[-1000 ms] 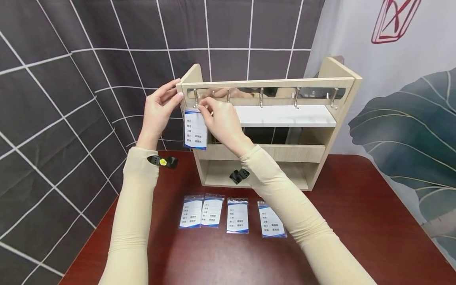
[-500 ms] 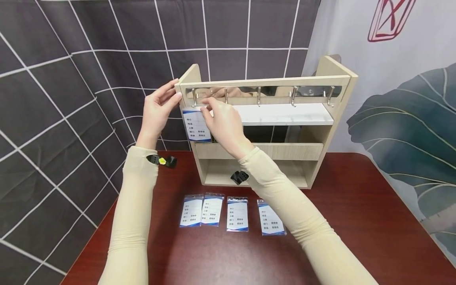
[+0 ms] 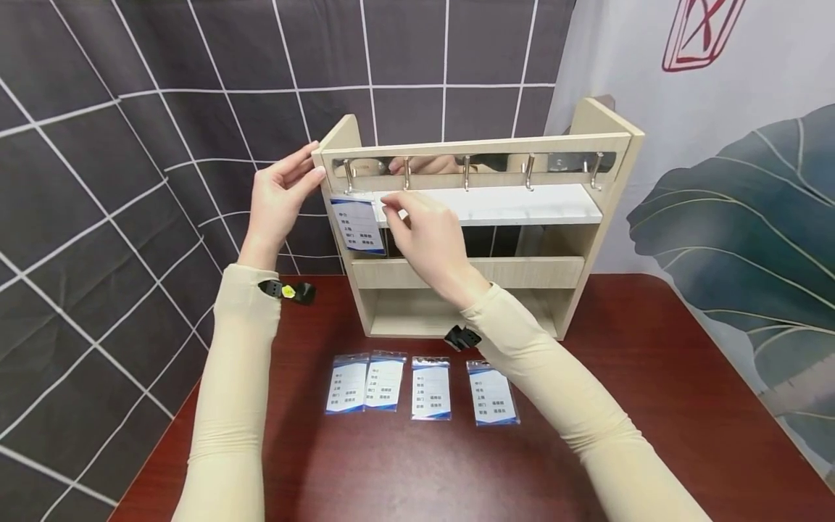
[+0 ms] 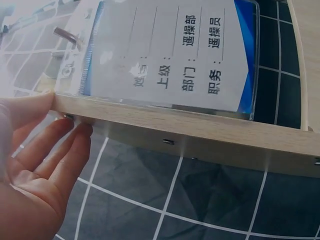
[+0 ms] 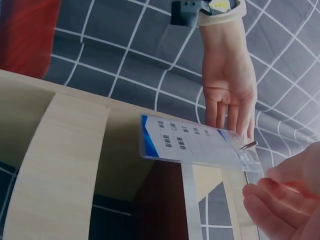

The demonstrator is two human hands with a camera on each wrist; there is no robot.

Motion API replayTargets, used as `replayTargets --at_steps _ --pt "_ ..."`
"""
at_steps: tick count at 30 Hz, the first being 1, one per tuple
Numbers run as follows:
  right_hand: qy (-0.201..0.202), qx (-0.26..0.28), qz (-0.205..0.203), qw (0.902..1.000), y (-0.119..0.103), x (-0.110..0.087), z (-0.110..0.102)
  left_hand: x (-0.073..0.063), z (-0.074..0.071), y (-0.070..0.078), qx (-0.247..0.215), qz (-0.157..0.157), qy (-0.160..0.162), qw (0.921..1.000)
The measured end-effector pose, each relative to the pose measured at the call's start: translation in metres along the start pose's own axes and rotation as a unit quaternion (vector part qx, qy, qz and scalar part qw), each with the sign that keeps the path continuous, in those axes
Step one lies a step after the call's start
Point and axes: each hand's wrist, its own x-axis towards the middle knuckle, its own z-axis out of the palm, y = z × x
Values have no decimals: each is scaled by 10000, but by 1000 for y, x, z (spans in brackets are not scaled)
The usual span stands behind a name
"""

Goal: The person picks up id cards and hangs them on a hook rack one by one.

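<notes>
An ID badge (image 3: 357,225) in a clear plastic sleeve hangs slightly tilted on the leftmost hook (image 3: 349,176) of a light wooden shelf (image 3: 470,272). In the right wrist view the hook's tip pokes through the top of the badge (image 5: 185,142). My right hand (image 3: 430,235) is just right of the badge's upper corner, thumb and fingers loosely bent with nothing between them. With my left hand (image 3: 277,199) I grip the shelf's left side panel near its top. The left wrist view has that thumb at the panel's front edge and the fingers (image 4: 70,155) behind it.
Several more badges lie on the dark red table: two overlapping (image 3: 347,384), one in the middle (image 3: 430,389) and one at right (image 3: 492,395) near my right forearm. Several bare hooks (image 3: 466,174) continue along the shelf's mirrored strip. A dark gridded cloth hangs behind.
The badge has swung from upright to a slight tilt on the hook. My right hand has let go of its upper corner and drawn a little to the right. My left hand keeps its place.
</notes>
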Motion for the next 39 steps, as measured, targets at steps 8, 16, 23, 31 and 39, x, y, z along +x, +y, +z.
replayTargets --at_steps 8,16,23,31,39 --pt "-191 168 -158 9996 15 -31 -17 1 -1 0 238 -157 -42 9996" --pt "-719 173 258 9969 43 -69 -32 2 -2 3 942 -15 17 9955" --pt "-843 23 607 9946 66 -95 -45 2 0 4 1316 -24 14 9913" --pt "-1004 -66 1066 9892 83 -115 -57 3 -1 3 1227 -62 -24 9924" --pt "-1161 -133 1338 9841 96 -135 -68 1 0 7 1275 -124 -59 9917"
